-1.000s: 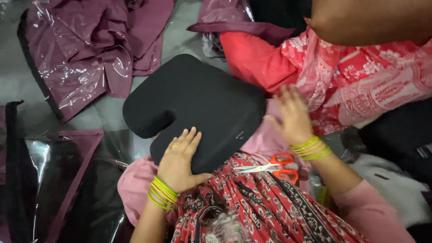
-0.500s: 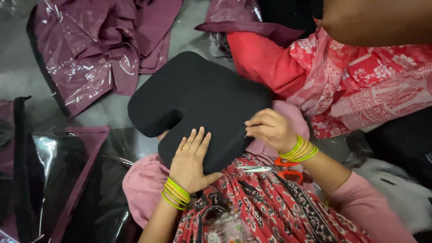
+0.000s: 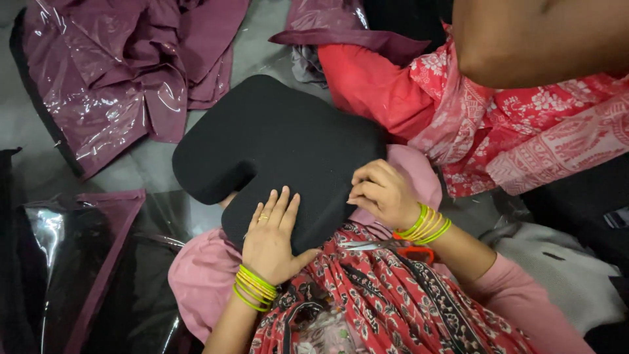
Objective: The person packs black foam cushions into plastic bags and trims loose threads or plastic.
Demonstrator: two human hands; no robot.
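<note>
Both my hands steady a black U-notched foam cushion [image 3: 282,147] on my lap.

My left hand [image 3: 272,239] lies flat, fingers spread, holding nothing, pressing the near edge so the cushion stays put; my right hand [image 3: 383,193] curls its fingers shut, pinching the right edge. Orange-handled scissors [image 3: 393,246] rest just beneath that wrist. Maroon plastic covers [image 3: 124,72] lie far left. Since half a second ago, my hands have scarcely shifted.
</note>
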